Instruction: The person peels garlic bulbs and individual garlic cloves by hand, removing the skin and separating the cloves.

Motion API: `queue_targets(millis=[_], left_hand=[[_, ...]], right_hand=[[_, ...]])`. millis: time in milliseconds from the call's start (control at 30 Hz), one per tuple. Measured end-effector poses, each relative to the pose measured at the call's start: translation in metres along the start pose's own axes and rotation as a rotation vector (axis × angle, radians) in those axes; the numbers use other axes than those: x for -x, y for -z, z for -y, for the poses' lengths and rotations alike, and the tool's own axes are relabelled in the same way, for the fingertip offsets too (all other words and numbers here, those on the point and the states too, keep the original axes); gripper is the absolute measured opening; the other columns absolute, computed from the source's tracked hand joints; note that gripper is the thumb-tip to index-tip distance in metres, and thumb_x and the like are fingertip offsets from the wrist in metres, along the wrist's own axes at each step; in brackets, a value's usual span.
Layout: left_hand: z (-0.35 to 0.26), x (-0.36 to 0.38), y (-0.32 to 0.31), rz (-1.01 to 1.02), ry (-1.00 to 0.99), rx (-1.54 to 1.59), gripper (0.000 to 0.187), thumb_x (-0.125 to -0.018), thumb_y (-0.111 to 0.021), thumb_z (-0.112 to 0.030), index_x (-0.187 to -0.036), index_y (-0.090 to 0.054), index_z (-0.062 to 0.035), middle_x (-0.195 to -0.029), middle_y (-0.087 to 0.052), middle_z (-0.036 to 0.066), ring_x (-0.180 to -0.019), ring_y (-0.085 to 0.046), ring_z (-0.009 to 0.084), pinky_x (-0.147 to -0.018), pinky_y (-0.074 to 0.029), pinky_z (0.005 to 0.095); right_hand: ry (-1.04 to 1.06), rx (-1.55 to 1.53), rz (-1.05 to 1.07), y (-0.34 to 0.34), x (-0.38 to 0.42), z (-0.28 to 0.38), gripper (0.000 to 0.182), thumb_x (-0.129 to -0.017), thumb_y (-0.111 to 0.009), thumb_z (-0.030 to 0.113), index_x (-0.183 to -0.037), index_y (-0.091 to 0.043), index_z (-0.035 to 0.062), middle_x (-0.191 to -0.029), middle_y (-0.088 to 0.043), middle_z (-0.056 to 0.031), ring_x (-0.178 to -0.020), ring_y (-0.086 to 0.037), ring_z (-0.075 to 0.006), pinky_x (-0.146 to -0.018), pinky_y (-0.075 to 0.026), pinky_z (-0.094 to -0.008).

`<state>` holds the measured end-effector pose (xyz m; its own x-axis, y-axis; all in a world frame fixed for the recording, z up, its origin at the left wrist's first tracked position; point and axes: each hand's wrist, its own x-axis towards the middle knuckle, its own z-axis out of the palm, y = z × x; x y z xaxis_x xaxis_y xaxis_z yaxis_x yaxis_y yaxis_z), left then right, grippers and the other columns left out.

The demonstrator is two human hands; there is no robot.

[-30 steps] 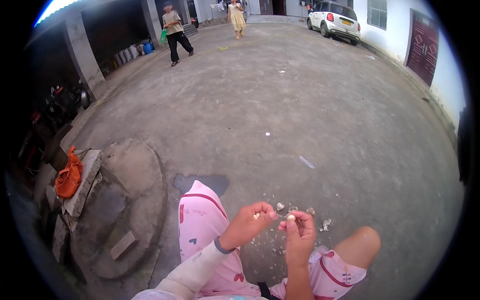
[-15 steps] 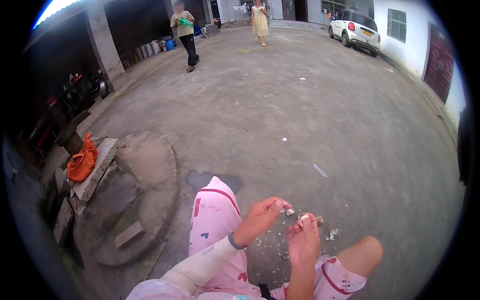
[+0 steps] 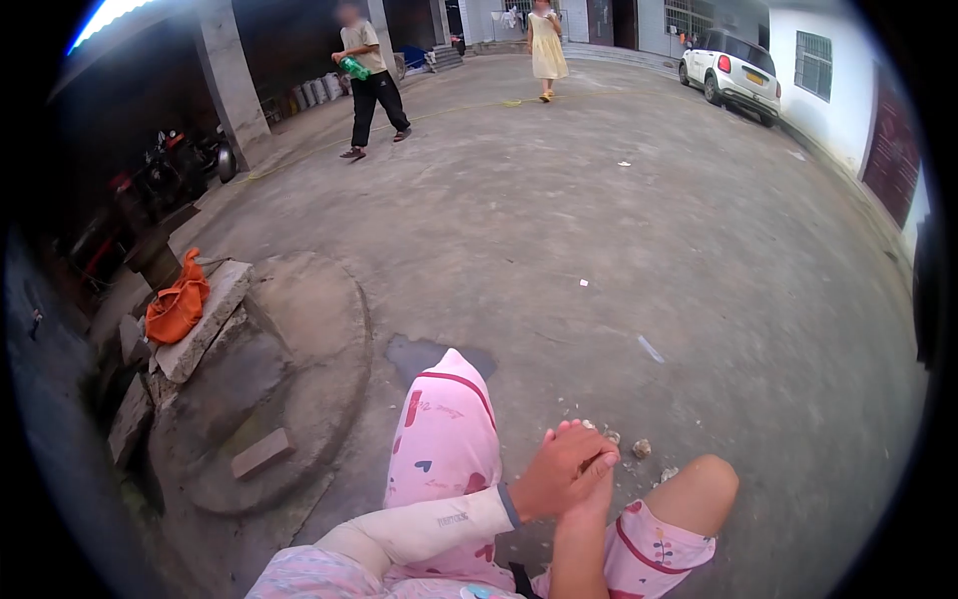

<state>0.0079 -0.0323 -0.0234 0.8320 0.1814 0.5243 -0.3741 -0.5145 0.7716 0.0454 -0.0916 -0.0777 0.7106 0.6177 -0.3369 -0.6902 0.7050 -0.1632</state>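
Note:
My left hand (image 3: pixel 551 473), coming from the grey-cuffed sleeve, lies closed over my right hand (image 3: pixel 596 491) above the ground between my knees. The two hands touch, and the left covers most of the right's fingers. Whatever is between them is hidden. A small whitish bulb (image 3: pixel 642 448), which looks like garlic, lies on the concrete just right of the hands. Another pale piece (image 3: pixel 612 436) lies beside the fingertips, and whitish scraps (image 3: pixel 669 474) are near my right knee.
An orange bag (image 3: pixel 177 311) rests on a stone slab (image 3: pixel 208 324) at the left. A brick (image 3: pixel 262 453) lies on the round concrete cover (image 3: pixel 309 299). Two people (image 3: pixel 371 85) (image 3: pixel 547 50) are in the yard, with a white car (image 3: pixel 733 75) at the back right.
My hands were apart, with a pale piece in the right fingertips; now they are together, the left over the right. The person with the green bottle has come nearer. The view has shifted slightly.

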Motion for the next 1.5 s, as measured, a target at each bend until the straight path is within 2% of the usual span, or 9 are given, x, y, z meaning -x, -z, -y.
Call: queue_targets(millis=[133, 333, 833, 1033, 1067, 1133, 1200, 1400, 1500], left_hand=[[-0.005, 0.001, 0.002, -0.06, 0.009, -0.023, 0.013, -0.094, -0.054, -0.012, -0.094, -0.061, -0.001, -0.086, -0.061, 0.009, -0.081, -0.058, 0.0254, -0.078, -0.045, 0.0351], [0.0, 0.009, 0.002, -0.03, 0.127, 0.113, 0.015, -0.096, -0.05, -0.01, -0.1, -0.06, 0.0001, -0.098, -0.065, 0.01, -0.093, -0.061, 0.0254, -0.088, -0.046, 0.0349], [-0.007, -0.005, 0.01, -0.082, -0.219, -0.041, 0.011, -0.088, -0.059, -0.007, -0.098, -0.063, -0.0032, -0.112, -0.066, 0.011, -0.109, -0.061, 0.0291, -0.096, -0.045, 0.0418], [-0.007, -0.006, 0.012, -0.11, -0.261, -0.05, 0.014, -0.094, -0.053, -0.013, -0.096, -0.062, -0.0028, -0.108, -0.067, 0.013, -0.106, -0.062, 0.0295, -0.094, -0.046, 0.0428], [-0.009, -0.008, 0.012, -0.121, -0.266, -0.039, 0.014, -0.094, -0.052, -0.013, -0.097, -0.062, -0.0027, -0.108, -0.066, 0.014, -0.105, -0.062, 0.0301, -0.093, -0.047, 0.0417], [-0.015, -0.012, 0.016, -0.24, -0.205, 0.039, 0.017, -0.097, -0.051, -0.014, -0.094, -0.06, -0.0013, -0.097, -0.065, 0.014, -0.093, -0.062, 0.0265, -0.083, -0.049, 0.0357], [-0.017, -0.01, 0.02, -0.397, -0.096, 0.085, 0.024, -0.1, -0.047, -0.018, -0.089, -0.058, -0.0005, -0.085, -0.057, 0.009, -0.079, -0.055, 0.0188, -0.072, -0.045, 0.0296], [-0.002, -0.009, 0.051, -0.42, 0.109, 0.134, 0.022, -0.097, -0.054, -0.021, -0.087, -0.056, -0.0018, -0.077, -0.053, 0.005, -0.072, -0.049, 0.0126, -0.065, -0.041, 0.0257], [0.007, -0.014, 0.051, -0.399, 0.156, -0.024, 0.019, -0.094, -0.061, -0.018, -0.085, -0.057, -0.0014, -0.077, -0.055, 0.004, -0.07, -0.05, 0.0133, -0.065, -0.042, 0.0266]], right_hand=[[0.06, 0.032, 0.264, 0.011, -0.003, 0.004, 0.032, -0.099, -0.045, 0.031, -0.112, -0.056, 0.0045, -0.11, -0.061, -0.0062, -0.106, -0.058, -0.0216, -0.099, -0.043, -0.0415], [-0.01, -0.03, 0.254, 0.004, 0.0, 0.001, 0.037, -0.099, -0.042, 0.032, -0.116, -0.055, 0.0012, -0.111, -0.061, -0.0081, -0.108, -0.058, -0.0244, -0.103, -0.041, -0.0413], [0.301, -0.104, 0.339, -0.018, 0.006, -0.014, 0.03, -0.099, -0.044, 0.026, -0.116, -0.055, 0.0026, -0.108, -0.062, -0.0076, -0.105, -0.059, -0.0226, -0.1, -0.044, -0.0394], [0.053, -0.314, 0.301, -0.019, 0.017, -0.02, 0.029, -0.1, -0.044, 0.025, -0.114, -0.054, 0.0025, -0.106, -0.062, -0.0074, -0.103, -0.06, -0.0226, -0.099, -0.045, -0.0392], [-0.099, -0.855, 0.354, -0.034, 0.026, -0.031, 0.025, -0.099, -0.046, 0.023, -0.111, -0.056, 0.0037, -0.106, -0.062, -0.0066, -0.099, -0.061, -0.0219, -0.097, -0.046, -0.0378], [-0.18, -0.986, 0.31, -0.047, 0.028, -0.024, 0.021, -0.099, -0.049, 0.022, -0.108, -0.057, 0.0054, -0.106, -0.062, -0.0055, -0.093, -0.062, -0.0193, -0.091, -0.049, -0.0337], [-0.15, -0.16, 0.093, -0.026, 0.02, -0.002, 0.02, -0.098, -0.051, 0.023, -0.109, -0.056, 0.0063, -0.106, -0.061, -0.005, -0.089, -0.062, -0.0155, -0.082, -0.052, -0.0283], [-0.113, -0.111, 0.309, -0.021, 0.018, 0.019, 0.015, -0.098, -0.052, 0.02, -0.108, -0.055, 0.009, -0.1, -0.06, -0.0064, -0.06, -0.045, -0.0049, -0.045, -0.037, -0.0154], [-0.03, 0.003, 0.309, -0.025, 0.022, 0.031, 0.017, -0.098, -0.053, 0.017, -0.112, -0.052, 0.0083, -0.098, -0.059, -0.0061, -0.055, -0.038, -0.0043, -0.041, -0.03, -0.0164]])
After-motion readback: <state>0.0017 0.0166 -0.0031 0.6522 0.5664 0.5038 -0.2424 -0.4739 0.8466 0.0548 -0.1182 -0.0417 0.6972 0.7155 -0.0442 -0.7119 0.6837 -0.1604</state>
